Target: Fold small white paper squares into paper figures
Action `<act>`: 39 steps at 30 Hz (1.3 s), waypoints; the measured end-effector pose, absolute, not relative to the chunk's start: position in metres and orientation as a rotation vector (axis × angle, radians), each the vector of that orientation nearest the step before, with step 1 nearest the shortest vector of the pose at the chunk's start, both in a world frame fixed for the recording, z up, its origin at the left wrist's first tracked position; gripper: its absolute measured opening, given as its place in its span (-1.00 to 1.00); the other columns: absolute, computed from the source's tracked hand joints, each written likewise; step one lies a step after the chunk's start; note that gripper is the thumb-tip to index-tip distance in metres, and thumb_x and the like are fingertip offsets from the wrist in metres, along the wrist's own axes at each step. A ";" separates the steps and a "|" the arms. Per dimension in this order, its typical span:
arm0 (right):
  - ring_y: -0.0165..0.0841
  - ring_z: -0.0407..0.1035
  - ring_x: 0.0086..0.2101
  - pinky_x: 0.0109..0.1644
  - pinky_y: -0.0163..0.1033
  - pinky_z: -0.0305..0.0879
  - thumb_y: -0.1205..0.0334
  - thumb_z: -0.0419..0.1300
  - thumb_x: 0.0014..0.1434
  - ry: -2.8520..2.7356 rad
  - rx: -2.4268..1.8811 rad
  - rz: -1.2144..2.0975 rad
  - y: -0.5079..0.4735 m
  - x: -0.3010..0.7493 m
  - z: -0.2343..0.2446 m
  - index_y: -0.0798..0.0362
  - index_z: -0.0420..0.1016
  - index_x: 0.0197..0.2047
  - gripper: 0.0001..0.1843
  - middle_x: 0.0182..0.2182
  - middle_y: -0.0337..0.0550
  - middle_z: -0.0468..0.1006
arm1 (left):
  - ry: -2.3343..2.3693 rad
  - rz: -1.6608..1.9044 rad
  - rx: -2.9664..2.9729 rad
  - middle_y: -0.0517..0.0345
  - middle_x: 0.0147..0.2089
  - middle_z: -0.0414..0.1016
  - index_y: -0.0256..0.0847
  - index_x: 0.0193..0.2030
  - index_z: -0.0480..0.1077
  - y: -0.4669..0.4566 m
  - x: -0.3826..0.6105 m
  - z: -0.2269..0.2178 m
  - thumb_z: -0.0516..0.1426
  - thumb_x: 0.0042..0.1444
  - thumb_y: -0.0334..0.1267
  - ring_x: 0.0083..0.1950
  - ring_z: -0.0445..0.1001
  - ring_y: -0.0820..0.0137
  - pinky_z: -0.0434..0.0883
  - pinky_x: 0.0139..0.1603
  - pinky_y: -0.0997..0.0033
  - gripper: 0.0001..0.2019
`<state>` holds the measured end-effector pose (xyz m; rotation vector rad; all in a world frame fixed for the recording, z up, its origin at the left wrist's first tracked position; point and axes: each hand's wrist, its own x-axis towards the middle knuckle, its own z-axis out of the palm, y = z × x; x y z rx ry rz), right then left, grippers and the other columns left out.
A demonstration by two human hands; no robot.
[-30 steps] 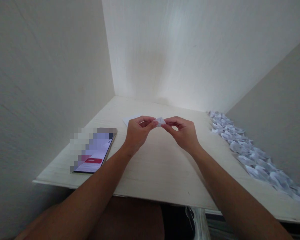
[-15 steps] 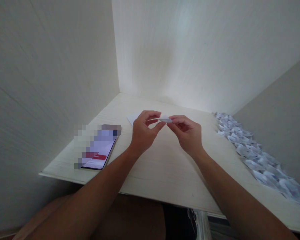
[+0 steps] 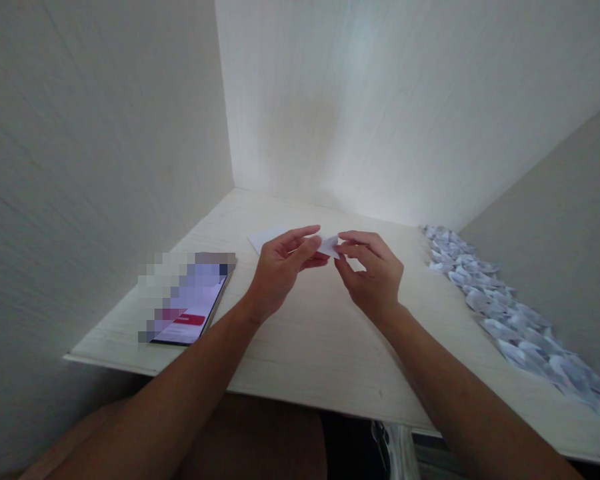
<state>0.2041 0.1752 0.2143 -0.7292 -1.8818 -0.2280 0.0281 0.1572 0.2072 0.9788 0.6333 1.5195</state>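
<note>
A small folded piece of white paper (image 3: 329, 246) is held above the table between my two hands. My left hand (image 3: 284, 263) pinches its left end, the thumb on top and the fingers beneath. At its right end, the fingertips of my right hand (image 3: 373, 268) close on the paper's edge. Behind my left hand a flat white sheet of paper (image 3: 261, 238) lies on the table, partly covered by that hand.
A phone (image 3: 190, 303) with a lit, partly blurred screen rests at the left of the pale table (image 3: 310, 353). Many folded white paper pieces (image 3: 500, 300) lie in a long row along the right wall. Pale walls (image 3: 290, 100) enclose the back and sides.
The folded paper has tilted, showing more of its face. My left thumb has moved from below onto the paper's top. The view has shifted slightly.
</note>
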 end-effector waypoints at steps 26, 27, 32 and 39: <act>-0.30 0.62 -0.25 -0.08 -0.12 0.60 0.23 0.38 0.21 -1.790 -0.750 0.667 0.174 0.196 0.215 -0.04 0.54 -0.17 -0.87 -0.22 -0.13 0.71 | 0.889 1.704 1.393 0.09 -0.26 0.73 -0.19 -0.26 0.68 0.156 0.018 0.205 0.42 0.08 -0.24 -0.32 0.67 0.36 0.67 -0.20 0.33 -0.89; -0.31 0.61 -0.26 -0.10 -0.13 0.59 0.14 0.42 0.20 -1.730 -0.746 0.811 0.175 0.197 0.214 -0.04 0.54 -0.17 -0.81 -0.25 -0.15 0.70 | 0.885 1.707 1.395 0.08 -0.26 0.73 -0.19 -0.27 0.68 0.156 0.017 0.205 0.42 0.07 -0.25 -0.31 0.67 0.36 0.66 -0.19 0.33 -0.89; -0.39 0.49 -0.39 -0.28 -0.23 0.47 -0.12 0.50 0.10 -1.585 -0.823 1.084 0.186 0.202 0.213 -0.02 0.59 -0.28 -0.63 -0.38 -0.23 0.66 | 0.821 1.630 1.503 0.02 -0.18 0.73 -0.18 -0.29 0.69 0.155 0.013 0.207 0.40 0.05 -0.28 -0.16 0.67 0.30 0.65 -0.08 0.29 -0.92; -0.43 0.39 -0.47 -0.37 -0.25 0.31 -0.02 0.59 -0.03 -1.545 -0.835 1.207 0.187 0.201 0.213 -0.01 0.64 -0.37 -0.67 -0.48 -0.27 0.62 | 0.758 1.529 1.183 0.11 -0.29 0.69 -0.21 -0.17 0.66 0.157 0.015 0.205 0.45 -0.03 -0.30 -0.26 0.64 0.36 0.61 -0.13 0.30 -0.75</act>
